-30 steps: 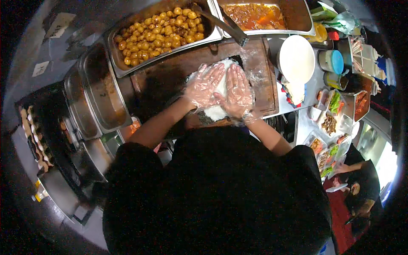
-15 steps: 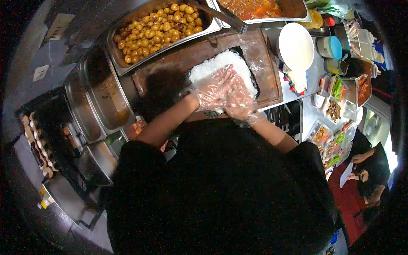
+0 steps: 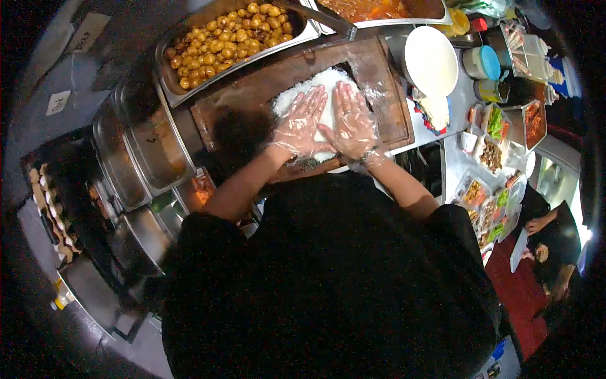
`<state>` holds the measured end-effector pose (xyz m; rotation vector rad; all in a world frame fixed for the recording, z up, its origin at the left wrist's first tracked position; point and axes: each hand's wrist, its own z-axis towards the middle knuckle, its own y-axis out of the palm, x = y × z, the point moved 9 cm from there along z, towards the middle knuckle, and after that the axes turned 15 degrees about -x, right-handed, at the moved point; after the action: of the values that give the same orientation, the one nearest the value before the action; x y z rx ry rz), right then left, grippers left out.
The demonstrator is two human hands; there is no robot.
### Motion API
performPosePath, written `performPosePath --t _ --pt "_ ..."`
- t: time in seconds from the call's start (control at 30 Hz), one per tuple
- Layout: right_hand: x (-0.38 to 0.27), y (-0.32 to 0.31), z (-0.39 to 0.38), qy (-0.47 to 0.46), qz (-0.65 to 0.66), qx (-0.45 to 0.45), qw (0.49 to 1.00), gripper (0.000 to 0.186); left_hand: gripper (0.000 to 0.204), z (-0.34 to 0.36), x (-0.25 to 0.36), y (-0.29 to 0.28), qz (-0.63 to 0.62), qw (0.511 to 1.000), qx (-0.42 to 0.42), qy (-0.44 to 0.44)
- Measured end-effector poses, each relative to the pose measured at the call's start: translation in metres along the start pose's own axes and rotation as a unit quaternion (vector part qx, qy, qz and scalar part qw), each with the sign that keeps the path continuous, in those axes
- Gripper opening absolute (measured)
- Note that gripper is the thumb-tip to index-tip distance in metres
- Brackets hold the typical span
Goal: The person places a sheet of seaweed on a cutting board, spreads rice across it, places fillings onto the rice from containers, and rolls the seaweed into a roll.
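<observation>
A layer of white rice (image 3: 329, 81) covers a dark sheet, which looks like seaweed (image 3: 344, 66), on a brown wooden cutting board (image 3: 252, 104). My left hand (image 3: 302, 123) lies flat on the left part of the rice, fingers stretched out. On the right part rests my right hand (image 3: 350, 121), also flat, with its fingers pointing away and its thumb reaching toward the left hand. Both wear clear plastic gloves and hold nothing. Dark edges of the sheet show at the top right corner and near my wrists; the rice under my palms is hidden.
Beyond the board stand a metal tray of round brown balls (image 3: 227, 41) with tongs (image 3: 322, 19) across it and a tray of reddish stew (image 3: 372, 9). A white bowl (image 3: 431, 61) and filled food containers (image 3: 483, 205) are at right. Empty-looking metal pans (image 3: 158, 142) stand left. A person (image 3: 555, 240) holds something white.
My hands were close together, overlapping over the middle of the rice. Now they are apart, one on each side, with white rice showing between them. The view has shifted slightly.
</observation>
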<state>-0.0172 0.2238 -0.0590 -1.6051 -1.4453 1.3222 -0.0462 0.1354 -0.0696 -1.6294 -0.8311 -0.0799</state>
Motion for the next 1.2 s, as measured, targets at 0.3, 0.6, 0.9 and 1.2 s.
performPosePath --t 0.3,0.6,0.9,1.2 --pt "-0.010 0.023 -0.024 -0.045 0.028 -0.012 0.999 0.077 0.121 0.002 0.009 0.004 0.018 0.998 0.020 0.051" --pt "-0.033 0.030 -0.057 -0.078 0.087 -0.045 0.992 0.073 0.118 -0.032 0.039 0.015 -0.004 0.999 -0.029 0.040" --pt "0.005 0.019 -0.064 -0.011 0.149 -0.015 0.989 0.042 0.093 -0.048 0.004 0.033 -0.191 0.917 -0.334 -0.107" --pt "-0.026 0.025 -0.041 -0.008 0.040 0.053 0.998 0.078 0.128 -0.019 0.022 0.016 0.063 0.994 -0.076 0.037"
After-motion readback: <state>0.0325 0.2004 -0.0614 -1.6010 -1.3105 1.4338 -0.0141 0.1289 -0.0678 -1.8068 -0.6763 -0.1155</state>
